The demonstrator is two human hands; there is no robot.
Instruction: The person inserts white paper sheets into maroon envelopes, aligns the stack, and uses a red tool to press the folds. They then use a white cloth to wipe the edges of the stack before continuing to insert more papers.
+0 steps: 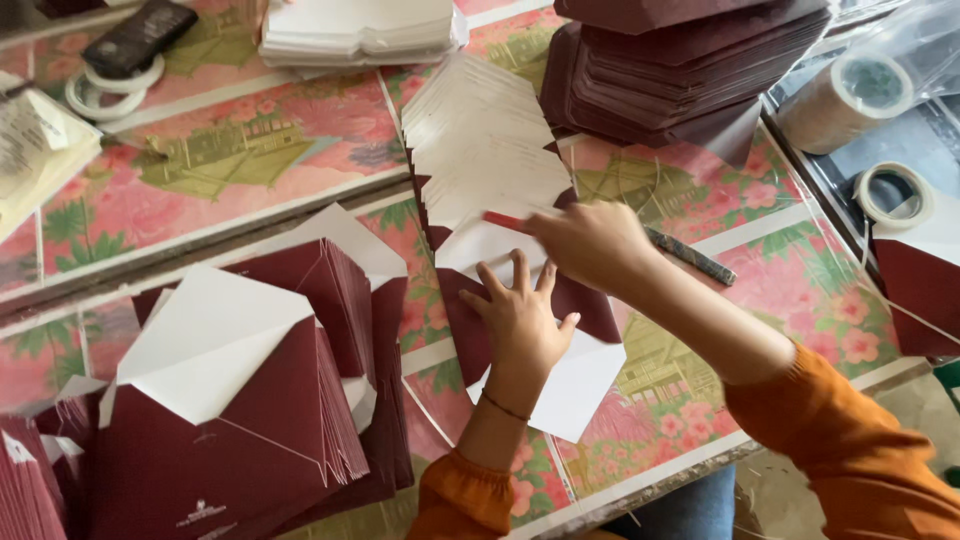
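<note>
The left hand [520, 315] lies flat with fingers spread wide, palm down on a maroon envelope [470, 320] whose white-lined flap is open; it presses the envelope to the table and grips nothing. This envelope is the nearest one of a fanned row of open envelopes [485, 150] that overlap like shingles and run away from the left hand toward the far side of the table. The right hand [590, 245] hovers just beyond the left hand's fingertips, over the flap of that same envelope, its fingers curled around a small red stick-like thing [505, 220] whose tip points leftward; the hand is blurred, so how tightly it closes cannot be told. Both arms wear orange sleeves [850, 450].

To the left of the left hand stands a thick bundle of maroon envelopes [250, 400], flaps up and showing white lining. Beyond the fanned row, at the right, sits a tall stack of closed maroon envelopes [680, 70], and at the left of that a stack of white cards [360, 30]. A dark patterned pen [690, 257] lies just right of the right hand. Further right are two rolls of tape [890, 195]. The table wears a floral tablecloth [200, 150] in pink and green with white bands. At the far left corner lie white tape rings [100, 90] with a dark phone-like object [140, 35] on them.
</note>
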